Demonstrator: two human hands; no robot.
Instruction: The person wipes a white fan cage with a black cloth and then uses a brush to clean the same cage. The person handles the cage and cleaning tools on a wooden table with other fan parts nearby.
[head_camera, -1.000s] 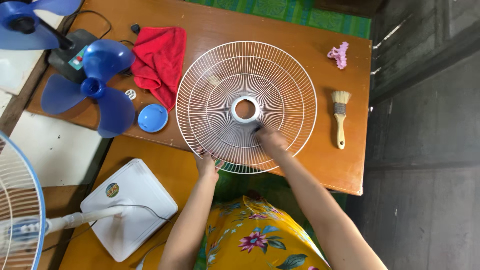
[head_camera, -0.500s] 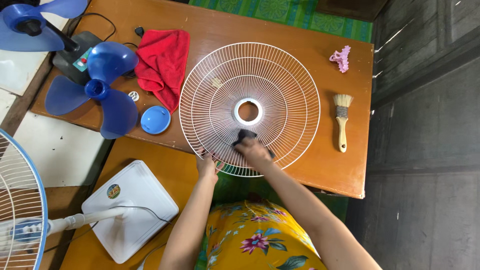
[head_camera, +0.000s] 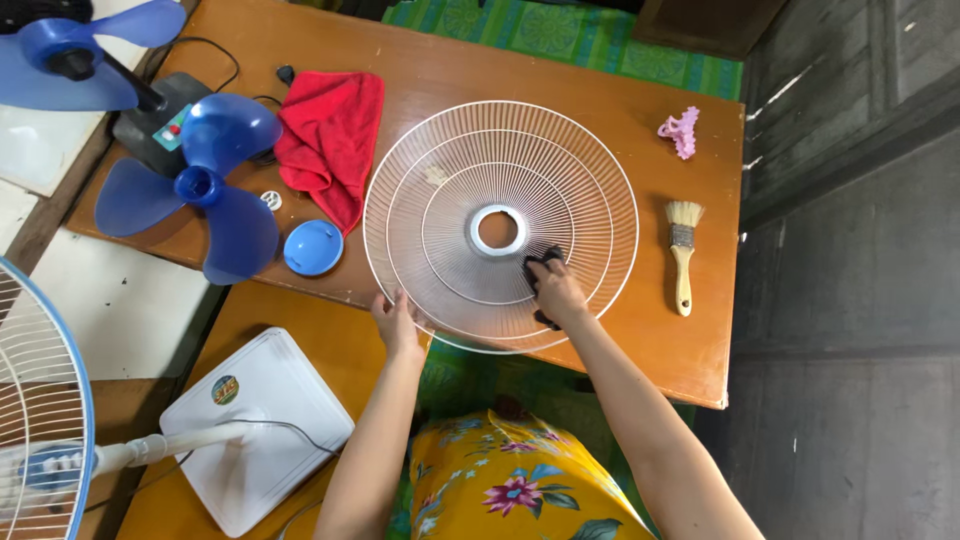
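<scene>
A white wire fan guard (head_camera: 500, 225) lies flat on the brown wooden tabletop (head_camera: 640, 330), its near rim overhanging the front edge toward the person. The round opening at its hub shows the bare wood beneath. The right hand (head_camera: 556, 290) rests on the wires just below and to the right of the hub, fingers folded over a small dark cloth (head_camera: 545, 262) that it presses against the grille. The left hand (head_camera: 397, 322) grips the guard's near-left rim, fingers curled around the outer wire.

Just left of the guard, a red cloth (head_camera: 328, 140) lies crumpled, its right edge beside the guard's rim. Below it sits a small round blue cap (head_camera: 313, 247), and near that a tiny white ring-shaped part (head_camera: 271, 200). Farther left a blue three-blade fan propeller (head_camera: 205, 185) rests on the tabletop's left end, partly over the edge, in front of a dark fan base with a control panel (head_camera: 160, 118).

To the right of the guard, well apart from it, a wooden-handled brush with pale bristles (head_camera: 682, 255) lies lengthwise, and a pink hair claw (head_camera: 679, 131) sits near the far right corner.

Lower left, on a lower orange surface, stands a white square fan base (head_camera: 255, 425) with its pole and cord.
</scene>
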